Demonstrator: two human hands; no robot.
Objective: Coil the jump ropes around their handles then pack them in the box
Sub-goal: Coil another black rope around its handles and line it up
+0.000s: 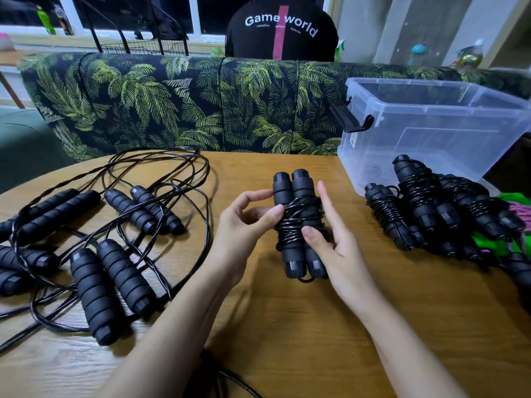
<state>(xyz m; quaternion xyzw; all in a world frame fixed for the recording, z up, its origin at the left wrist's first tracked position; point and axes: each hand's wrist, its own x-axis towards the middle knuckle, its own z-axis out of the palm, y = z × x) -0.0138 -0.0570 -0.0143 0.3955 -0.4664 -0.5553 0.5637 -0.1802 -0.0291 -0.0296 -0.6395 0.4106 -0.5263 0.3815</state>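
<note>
A black jump rope [297, 193] with its cord wound round both foam handles stands upright at the table's middle. My left hand [247, 225] pinches the coil with thumb and fingers from the left. My right hand [333, 239] holds it from the right, thumb on the coil, index finger straight. Several uncoiled ropes [115, 245] with loose black cords lie spread at the left. A pile of coiled ropes [431, 202] lies at the right. The clear plastic box [425, 133] stands at the back right, nothing visible inside.
The round wooden table [287, 326] has bare room in front. Green and pink ropes [514, 208] peek out at the far right. A leaf-print sofa [172, 104] backs the table; a person in a black shirt [281, 30] sits behind it.
</note>
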